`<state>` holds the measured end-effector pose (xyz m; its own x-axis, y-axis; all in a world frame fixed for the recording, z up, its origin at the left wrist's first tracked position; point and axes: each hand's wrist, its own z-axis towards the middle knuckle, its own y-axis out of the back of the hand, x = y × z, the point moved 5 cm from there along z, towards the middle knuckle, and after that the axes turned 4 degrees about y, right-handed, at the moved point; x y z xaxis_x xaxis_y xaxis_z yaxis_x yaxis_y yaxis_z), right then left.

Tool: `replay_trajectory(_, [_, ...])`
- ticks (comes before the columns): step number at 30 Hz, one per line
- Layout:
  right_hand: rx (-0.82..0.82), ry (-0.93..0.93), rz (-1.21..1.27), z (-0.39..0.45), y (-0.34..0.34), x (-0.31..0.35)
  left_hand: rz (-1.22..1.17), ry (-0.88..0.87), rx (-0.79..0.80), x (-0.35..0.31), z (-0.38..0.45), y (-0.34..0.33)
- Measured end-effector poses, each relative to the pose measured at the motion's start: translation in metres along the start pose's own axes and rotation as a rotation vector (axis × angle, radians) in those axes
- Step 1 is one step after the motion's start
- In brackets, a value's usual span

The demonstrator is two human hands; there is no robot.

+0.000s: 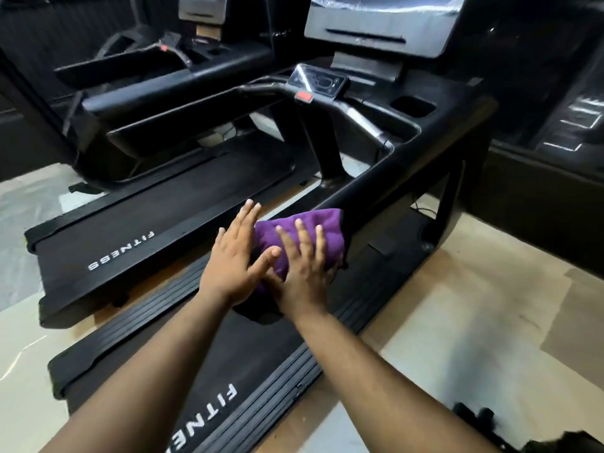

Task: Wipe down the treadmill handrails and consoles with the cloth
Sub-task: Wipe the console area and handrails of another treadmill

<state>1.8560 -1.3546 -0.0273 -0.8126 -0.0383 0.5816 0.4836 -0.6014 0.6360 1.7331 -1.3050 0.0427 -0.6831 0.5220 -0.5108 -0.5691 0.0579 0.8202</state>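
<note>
My purple, soft, bunched-up cleaning cloth (304,237) sits at the near end of the thick black padded handrail (389,178) of the treadmill in front of me, draped over its tip. My left hand (240,256) lies flat against the cloth's left side, fingers straight and close together, thumb stretched across toward the other hand; its grip is loose, pressing rather than clutching. My right hand (304,266) lies on top of the cloth, fingers spread and only slightly bent over the fabric, palm down; that grip is also relaxed, pressing the cloth onto the rail. The two hands touch near the thumbs.

Up the handrail from the cloth, the rail bends into the black console deck, where a small dark control panel with a red stop tab (318,85) sits, and above that a large grey-framed display screen (382,21). Below the handrail runs the black running belt printed with white "FITNESS" lettering (209,416). Left of the handrail stands a second black treadmill (147,220) with the same lettering. Both stand on a pale tiled floor (474,322).
</note>
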Motion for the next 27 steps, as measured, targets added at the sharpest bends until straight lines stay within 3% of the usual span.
replay_trajectory(3, [-0.018, 0.221, 0.024, -0.03, 0.0, 0.002, 0.061, -0.014, -0.009, -0.003, -0.006, -0.001])
replay_trajectory(6, [-0.122, 0.355, 0.03, -0.018, 0.003, -0.029, 0.298, -0.086, 0.044, -0.005, -0.014, -0.009])
replay_trajectory(9, [-0.311, 0.087, 0.093, 0.028, 0.018, -0.094, 0.495, -0.145, 0.114, -0.005, -0.02, -0.018])
replay_trajectory(12, [-0.403, -0.157, 0.209, 0.045, 0.017, -0.126, 0.484, -0.112, 0.124, -0.004, -0.02, -0.017])
replay_trajectory(14, [-0.427, -0.297, 0.343, 0.035, 0.002, -0.122, 0.399, -0.08, 0.106, -0.003, -0.02, -0.013])
replay_trajectory(17, [-0.538, -0.632, 0.772, 0.001, -0.026, -0.105, 0.266, -0.062, 0.104, -0.001, -0.02, -0.008])
replay_trajectory(20, [-0.658, -0.761, 0.991, -0.024, -0.039, -0.075, 0.204, -0.094, 0.122, -0.002, -0.019, -0.007])
replay_trajectory(24, [-0.626, -0.859, 1.042, -0.051, -0.059, -0.03, 0.166, -0.107, 0.179, 0.004, -0.028, -0.003])
replay_trajectory(27, [-0.511, -0.92, 0.765, -0.067, -0.053, 0.021, 0.07, -0.054, 0.218, 0.014, -0.045, 0.003])
